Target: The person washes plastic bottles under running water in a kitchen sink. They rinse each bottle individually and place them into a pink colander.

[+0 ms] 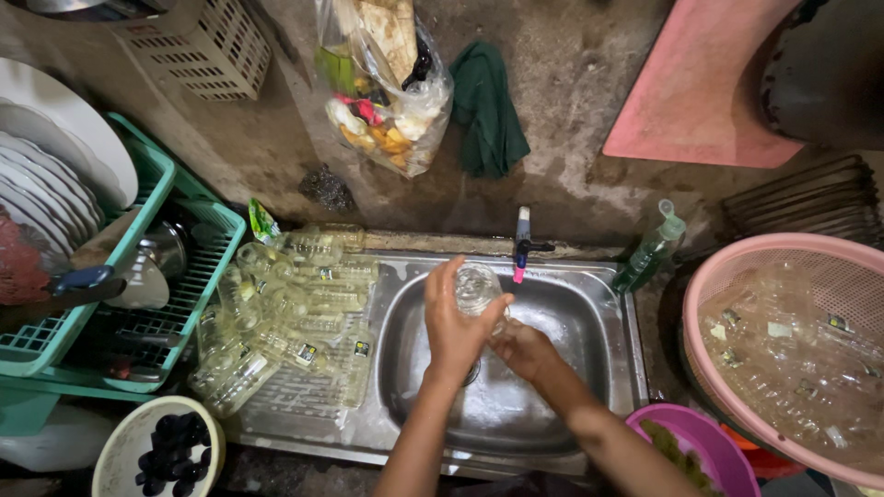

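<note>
Over the steel sink (pixel 589 317), my left hand (pixel 451 322) grips a small clear glass bottle (pixel 477 287), holding it just below the tap (pixel 522 244). My right hand (pixel 522 350) is beside it, under the bottle's lower end, fingers curled against it. Both hands are above the sink's drain. Several more clear bottles (pixel 285 317) lie stacked on the draining board to the left of the basin.
A green dish rack (pixel 198 276) with white plates and a pot lid stands at left. A pink basket (pixel 737 267) of clear bottles sits at right, a purple bowl (pixel 645 423) below it. A dish soap bottle (pixel 650 248) stands by the sink. A bowl of dark caps (pixel 120 451) is bottom left.
</note>
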